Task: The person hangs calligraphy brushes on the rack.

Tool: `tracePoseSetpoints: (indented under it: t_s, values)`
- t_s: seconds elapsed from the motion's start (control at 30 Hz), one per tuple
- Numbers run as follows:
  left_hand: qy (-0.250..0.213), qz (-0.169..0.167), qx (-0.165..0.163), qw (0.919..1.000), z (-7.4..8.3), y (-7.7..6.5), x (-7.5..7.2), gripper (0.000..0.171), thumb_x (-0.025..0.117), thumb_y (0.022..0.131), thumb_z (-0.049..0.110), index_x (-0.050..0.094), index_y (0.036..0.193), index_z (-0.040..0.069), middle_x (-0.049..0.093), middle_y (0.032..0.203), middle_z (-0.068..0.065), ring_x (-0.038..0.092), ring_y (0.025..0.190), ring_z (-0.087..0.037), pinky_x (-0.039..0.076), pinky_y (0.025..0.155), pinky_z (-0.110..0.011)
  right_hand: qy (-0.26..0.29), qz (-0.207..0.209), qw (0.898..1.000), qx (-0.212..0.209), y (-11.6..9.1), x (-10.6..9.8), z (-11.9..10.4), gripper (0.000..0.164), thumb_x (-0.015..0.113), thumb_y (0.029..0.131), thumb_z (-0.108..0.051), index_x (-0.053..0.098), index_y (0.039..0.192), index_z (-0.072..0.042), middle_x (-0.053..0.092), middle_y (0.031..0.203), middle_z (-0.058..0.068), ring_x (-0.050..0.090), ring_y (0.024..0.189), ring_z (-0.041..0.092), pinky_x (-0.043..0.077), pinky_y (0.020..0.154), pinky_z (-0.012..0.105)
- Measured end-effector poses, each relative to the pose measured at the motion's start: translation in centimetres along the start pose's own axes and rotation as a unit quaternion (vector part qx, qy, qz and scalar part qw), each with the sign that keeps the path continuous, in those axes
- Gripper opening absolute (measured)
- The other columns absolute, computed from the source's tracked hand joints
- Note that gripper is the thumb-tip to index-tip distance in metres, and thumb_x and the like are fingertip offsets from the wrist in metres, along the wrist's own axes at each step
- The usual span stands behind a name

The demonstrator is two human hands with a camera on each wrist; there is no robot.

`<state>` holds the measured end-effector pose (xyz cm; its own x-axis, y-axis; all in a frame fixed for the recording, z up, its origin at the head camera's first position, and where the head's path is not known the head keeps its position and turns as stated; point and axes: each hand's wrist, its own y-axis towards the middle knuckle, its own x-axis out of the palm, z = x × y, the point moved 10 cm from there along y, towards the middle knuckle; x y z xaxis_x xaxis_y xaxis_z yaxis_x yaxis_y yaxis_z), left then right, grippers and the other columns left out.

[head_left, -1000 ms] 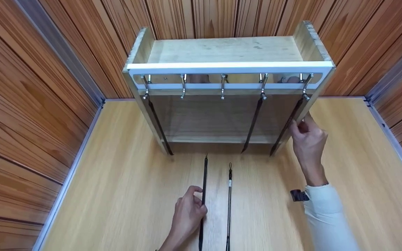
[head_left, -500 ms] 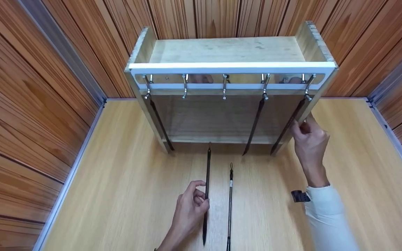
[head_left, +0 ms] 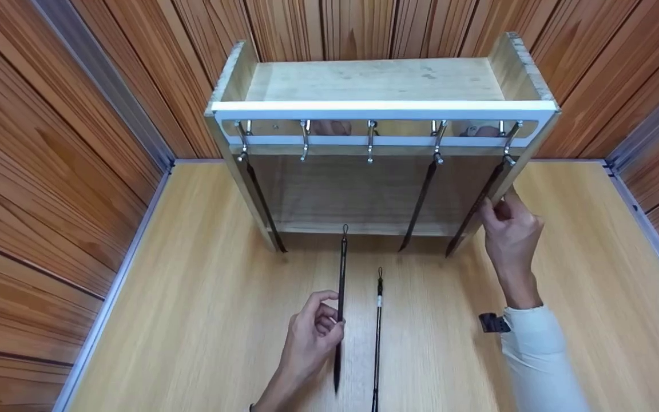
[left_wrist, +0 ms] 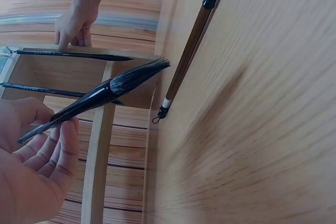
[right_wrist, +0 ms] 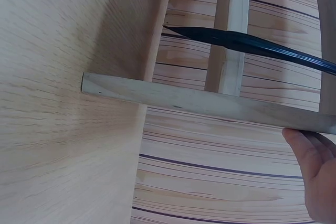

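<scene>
Wood-panelled walls [head_left: 49, 189]: beyond both hands, ahead and to either side.
Desk [head_left: 203, 320]: pale wood, beneath both hands.
Wooden rack [head_left: 375, 80]: upright, ahead of the left hand [head_left: 308, 337]; its right side panel [right_wrist: 178, 98] is in the right hand [head_left: 509, 234].
Right grip: thumb and fingers bent closely about the panel's edge.
Left grip: fingers half curled, pinching the black brush [head_left: 341, 274] against the thumb.
Held brush: loop end pointing ahead of the left hand, bristles back towards the person.
Lying brush [head_left: 378, 337]: on the desk, just right of the left hand.
Hanging brushes [head_left: 419, 206]: one ahead-left of the left hand, one ahead-right, one just beside the right thumb.
Metal hooks [head_left: 370, 143]: five, ahead of the left hand.
</scene>
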<state>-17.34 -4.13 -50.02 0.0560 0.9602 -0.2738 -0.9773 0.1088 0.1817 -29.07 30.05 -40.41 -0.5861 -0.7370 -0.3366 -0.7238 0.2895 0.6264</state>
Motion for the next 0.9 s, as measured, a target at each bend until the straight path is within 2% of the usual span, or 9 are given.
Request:
tracePoseSetpoints:
  t_s: [0.27,0.53,0.73,0.9]
  values:
    - [-0.026,0.013,0.013,0.9995,0.6,0.4,-0.7,0.042,0.065,0.082,-0.013,0.057,0.121,0.001,0.068,0.086,-0.005,0.064,0.074,-0.015,0.054,0.064,-0.024,0.005,0.004,1.0,-0.004,-0.1,0.1,0.2,0.024,0.066,0.095,-0.009,0.073,0.118,-0.004,0.074,0.09,0.016,0.058,0.071,-0.012,0.045,0.064,0.007]
    - [-0.008,0.048,0.06,0.997,2.3,1.2,-2.2,0.043,0.066,0.082,-0.015,0.057,0.121,-0.001,0.069,0.087,-0.006,0.065,0.075,-0.017,0.054,0.064,-0.024,-0.003,0.009,1.0,-0.01,0.0,-0.1,0.0,0.018,0.064,0.095,-0.009,0.073,0.107,0.001,0.074,0.089,0.016,0.058,0.073,-0.013,0.045,0.066,0.006]
    - [-0.023,0.061,0.049,0.9966,2.6,1.5,-2.7,0.04,0.065,0.083,-0.014,0.058,0.12,-0.001,0.068,0.088,-0.004,0.065,0.076,-0.017,0.053,0.065,-0.023,0.001,0.008,1.0,-0.016,0.0,-0.1,-0.1,0.023,0.064,0.094,-0.007,0.073,0.114,-0.002,0.074,0.091,0.017,0.058,0.073,-0.014,0.045,0.065,0.006]
    - [-0.018,0.064,0.05,0.9965,3.1,1.7,-2.9,0.038,0.066,0.086,-0.011,0.057,0.121,0.0,0.068,0.09,-0.004,0.064,0.078,-0.018,0.054,0.067,-0.024,0.0,0.004,1.0,-0.012,0.0,-0.2,0.0,0.026,0.064,0.095,-0.008,0.072,0.119,-0.003,0.074,0.093,0.016,0.058,0.073,-0.014,0.045,0.065,0.006]
